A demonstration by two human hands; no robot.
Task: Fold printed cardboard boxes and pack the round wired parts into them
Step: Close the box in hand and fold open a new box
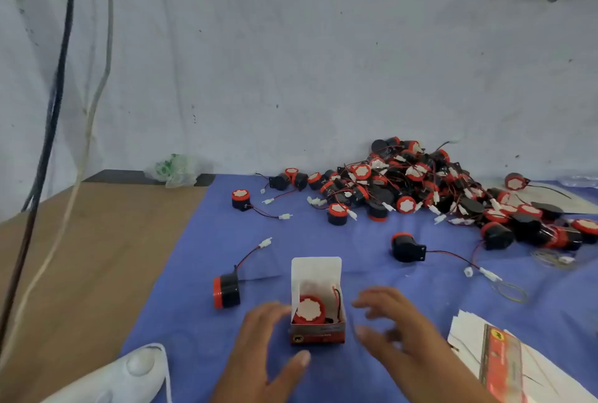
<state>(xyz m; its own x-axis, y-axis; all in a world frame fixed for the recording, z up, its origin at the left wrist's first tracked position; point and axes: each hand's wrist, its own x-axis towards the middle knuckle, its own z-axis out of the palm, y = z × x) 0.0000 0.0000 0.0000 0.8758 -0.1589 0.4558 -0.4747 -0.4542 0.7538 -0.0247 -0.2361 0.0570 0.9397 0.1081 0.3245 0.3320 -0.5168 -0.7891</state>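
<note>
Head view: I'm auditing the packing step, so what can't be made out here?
In the head view:
Print on the open box: too blurred to read.
Connector of the wired part inside: hidden by the box wall.
The right hand: motion blur hides whether it touches the box.
The flat box stack: cut off by the bottom-right edge, count unknown.

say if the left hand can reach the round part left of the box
Probably yes: only bare blue cloth lies between the left hand and that round wired part beside the box.
</note>
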